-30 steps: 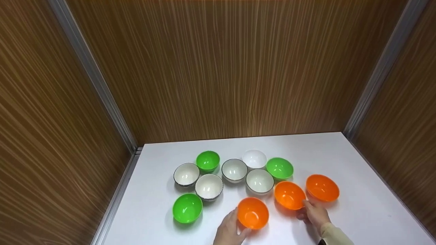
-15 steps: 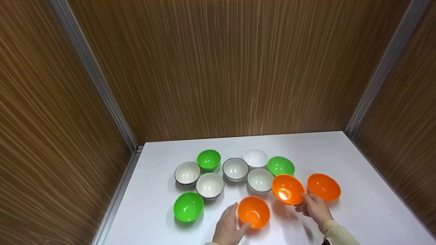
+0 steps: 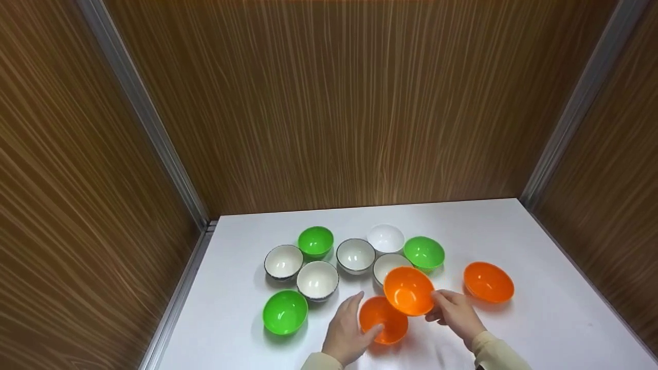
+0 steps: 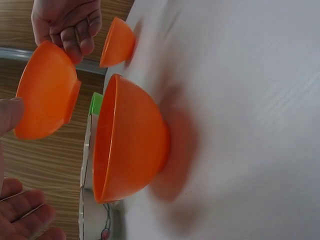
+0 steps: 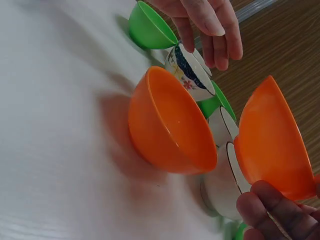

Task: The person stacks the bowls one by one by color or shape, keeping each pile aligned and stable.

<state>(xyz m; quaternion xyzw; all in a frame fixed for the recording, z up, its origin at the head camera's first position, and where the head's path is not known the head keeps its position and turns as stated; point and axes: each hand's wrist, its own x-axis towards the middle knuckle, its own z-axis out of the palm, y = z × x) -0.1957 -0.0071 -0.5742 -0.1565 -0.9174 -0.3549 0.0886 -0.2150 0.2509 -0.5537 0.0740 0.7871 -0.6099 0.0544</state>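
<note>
My right hand [image 3: 457, 313] pinches the rim of an orange bowl [image 3: 408, 291] and holds it tilted in the air. That bowl overlaps the upper right of a second orange bowl [image 3: 395, 329], which stands upright on the white table. Around the left side of this standing bowl is my left hand [image 3: 345, 329], its thumb and fingers spread. In the left wrist view the left thumb [image 4: 10, 114] and fingers sit apart from the standing bowl, above its rim level. The right wrist view has the right fingers [image 5: 275, 212] under the raised bowl's side.
A third orange bowl [image 3: 488, 282] stands on the right. Behind and left are green bowls [image 3: 285, 312], several dark-rimmed whitish bowls [image 3: 317, 280] and a plain white bowl [image 3: 385, 239], close together. Wood-grain panels [image 3: 329, 103] enclose the table [image 3: 231, 329] at the back and sides.
My right hand has lifted the orange bowl off the table and carried it left, over the standing orange bowl. My left hand has shifted slightly upward and eased off the standing bowl.
</note>
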